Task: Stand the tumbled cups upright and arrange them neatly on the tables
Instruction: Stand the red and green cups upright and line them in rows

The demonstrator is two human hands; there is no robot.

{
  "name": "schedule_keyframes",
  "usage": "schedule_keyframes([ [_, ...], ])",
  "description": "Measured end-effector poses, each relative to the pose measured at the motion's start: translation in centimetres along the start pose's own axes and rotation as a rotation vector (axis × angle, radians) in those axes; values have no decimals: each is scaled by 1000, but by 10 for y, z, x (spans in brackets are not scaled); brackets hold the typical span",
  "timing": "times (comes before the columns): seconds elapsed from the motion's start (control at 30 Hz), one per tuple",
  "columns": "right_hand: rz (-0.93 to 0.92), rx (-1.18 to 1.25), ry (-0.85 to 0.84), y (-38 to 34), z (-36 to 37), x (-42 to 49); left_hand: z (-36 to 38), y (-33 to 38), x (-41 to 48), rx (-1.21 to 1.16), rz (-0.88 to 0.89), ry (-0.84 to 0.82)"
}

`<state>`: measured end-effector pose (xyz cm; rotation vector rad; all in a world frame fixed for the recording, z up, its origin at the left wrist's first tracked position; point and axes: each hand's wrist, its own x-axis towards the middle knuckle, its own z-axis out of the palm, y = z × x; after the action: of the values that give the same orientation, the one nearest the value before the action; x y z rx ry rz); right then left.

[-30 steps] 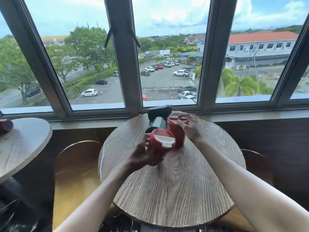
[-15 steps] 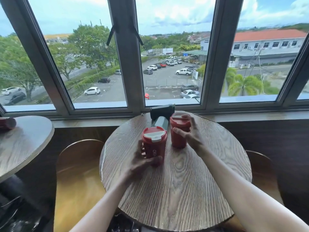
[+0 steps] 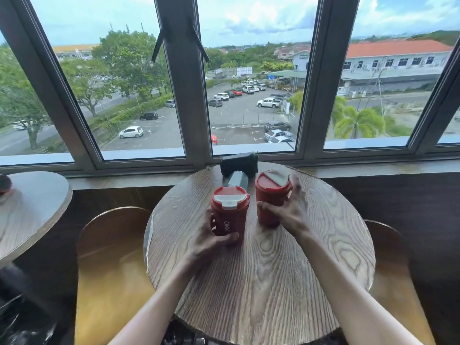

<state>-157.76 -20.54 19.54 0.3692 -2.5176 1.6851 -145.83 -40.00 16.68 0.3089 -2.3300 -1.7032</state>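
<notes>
Head view: my left hand [image 3: 206,241] is wrapped around the lower body of a red cup [image 3: 229,211] with a white-and-red lid, fingers curled behind it and thumb across the front, the cup standing upright on the round wooden table [image 3: 261,270]. My right hand [image 3: 290,210] is spread wide beside a second red cup [image 3: 272,197], thumb against its lower front and fingers blurred around its right side; I cannot tell whether the grip is closed on it. That cup also stands upright, just to the right of the first and a little nearer the window [image 3: 236,95]. Behind the pair, at the table's far edge, a dark green cup [image 3: 239,163] lies on its side, with a second dark green cup [image 3: 237,179] tipped over just in front of it. A further table [image 3: 32,207] sits well to the left, something red [image 3: 4,184] at its far edge.
</notes>
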Motion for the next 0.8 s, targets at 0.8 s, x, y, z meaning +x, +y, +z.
schedule_keyframes([
  [0.8,77,48,-7,38,5,-39,0,3,-9,30,-32,29],
])
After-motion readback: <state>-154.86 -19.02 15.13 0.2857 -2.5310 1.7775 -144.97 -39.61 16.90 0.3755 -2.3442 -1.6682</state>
